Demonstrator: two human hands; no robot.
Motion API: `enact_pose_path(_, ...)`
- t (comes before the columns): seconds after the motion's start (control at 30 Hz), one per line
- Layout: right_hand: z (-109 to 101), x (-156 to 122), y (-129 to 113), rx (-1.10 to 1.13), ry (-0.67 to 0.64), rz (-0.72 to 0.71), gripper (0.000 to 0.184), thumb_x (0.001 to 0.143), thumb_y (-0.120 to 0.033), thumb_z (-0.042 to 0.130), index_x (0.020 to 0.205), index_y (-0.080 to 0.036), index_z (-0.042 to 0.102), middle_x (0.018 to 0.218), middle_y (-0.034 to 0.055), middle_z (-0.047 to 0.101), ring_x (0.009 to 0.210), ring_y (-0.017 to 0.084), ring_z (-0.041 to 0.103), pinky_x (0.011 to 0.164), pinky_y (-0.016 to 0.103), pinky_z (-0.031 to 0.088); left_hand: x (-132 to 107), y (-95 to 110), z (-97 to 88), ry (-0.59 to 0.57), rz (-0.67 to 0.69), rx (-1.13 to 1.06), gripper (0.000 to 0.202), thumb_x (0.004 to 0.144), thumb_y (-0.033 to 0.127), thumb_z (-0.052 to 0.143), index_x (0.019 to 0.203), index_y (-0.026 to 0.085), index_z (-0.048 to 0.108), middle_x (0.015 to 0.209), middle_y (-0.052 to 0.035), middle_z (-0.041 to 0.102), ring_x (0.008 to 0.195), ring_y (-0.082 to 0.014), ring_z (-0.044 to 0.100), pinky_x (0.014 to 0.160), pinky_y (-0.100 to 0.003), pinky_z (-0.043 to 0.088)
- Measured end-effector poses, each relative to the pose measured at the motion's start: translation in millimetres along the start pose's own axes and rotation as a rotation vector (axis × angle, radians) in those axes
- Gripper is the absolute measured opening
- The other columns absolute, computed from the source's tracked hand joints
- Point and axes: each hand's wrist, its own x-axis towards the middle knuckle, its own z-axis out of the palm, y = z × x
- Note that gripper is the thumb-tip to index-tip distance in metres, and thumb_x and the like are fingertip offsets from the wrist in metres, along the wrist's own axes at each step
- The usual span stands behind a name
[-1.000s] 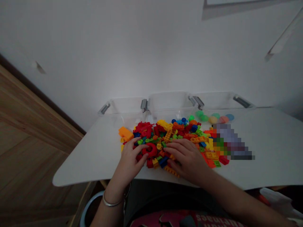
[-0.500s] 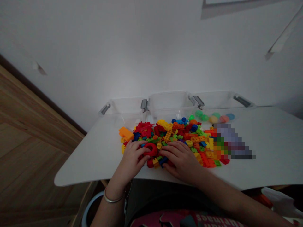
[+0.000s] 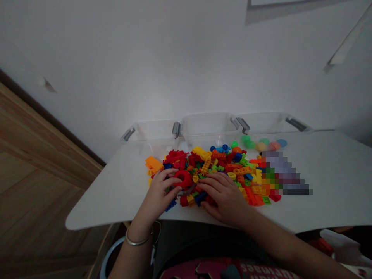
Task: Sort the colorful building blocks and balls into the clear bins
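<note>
A heap of small plastic building bricks [image 3: 221, 166] in red, yellow, orange, blue and green lies on the white table [image 3: 122, 190]. My left hand [image 3: 158, 192] rests at the heap's near left edge, its spread fingers touching a red ring-shaped piece [image 3: 183, 177]. My right hand [image 3: 223, 195] lies flat on the bricks at the heap's near middle, fingers stretched out toward the left. An orange block [image 3: 154, 163] sits apart at the heap's far left.
Three clear plastic bins with grey clasps [image 3: 207, 124] stand in a row at the table's back edge against the wall. The right bin holds several pastel balls [image 3: 261, 144]. A blurred patch covers the heap's right side. A wooden floor lies to the left.
Both hands have drawn slightly nearer each other among the near bricks. A few bricks at the near edge have shifted; a blue one now lies beside my left hand.
</note>
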Motion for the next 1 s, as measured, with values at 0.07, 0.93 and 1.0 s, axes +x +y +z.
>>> enact_pose_path(0.07, 1, 0, 0, -0.001, 0.001, 0.005, 0.038, 0.083, -0.032, 0.061, 0.119, -0.022, 0.064, 0.120, 0.0074, 0.069, 0.117, 0.027, 0.057, 0.104, 0.051, 0.043, 0, 1, 0.3, 0.014, -0.013, -0.021, 0.013, 0.087, 0.024, 0.065, 0.097, 0.024, 0.072, 0.122, -0.0086, 0.062, 0.114, -0.0254, 0.059, 0.096, -0.049, 0.051)
enact_pose_path(0.93, -2, 6, 1, 0.006, 0.056, 0.080, 0.045, 0.085, -0.029, 0.059, 0.129, -0.018, 0.055, 0.123, 0.0112, 0.066, 0.113, 0.029, 0.057, 0.099, 0.051, 0.046, 3, 24, 14.6, 0.390, 0.035, 0.011, 0.009, 0.089, 0.023, 0.062, 0.097, 0.023, 0.068, 0.126, -0.0080, 0.056, 0.113, -0.0231, 0.059, 0.093, -0.043, 0.055)
enact_pose_path(1.0, -4, 10, 1, 0.035, 0.085, 0.090, 0.052, 0.085, -0.029, 0.061, 0.135, -0.017, 0.050, 0.130, 0.0131, 0.061, 0.118, 0.028, 0.055, 0.100, 0.051, 0.046, 3, 33, 18.6, 0.420, -0.016, -0.091, 0.008, 0.090, 0.024, 0.062, 0.097, 0.023, 0.065, 0.124, -0.0074, 0.056, 0.109, -0.0206, 0.061, 0.091, -0.040, 0.056)
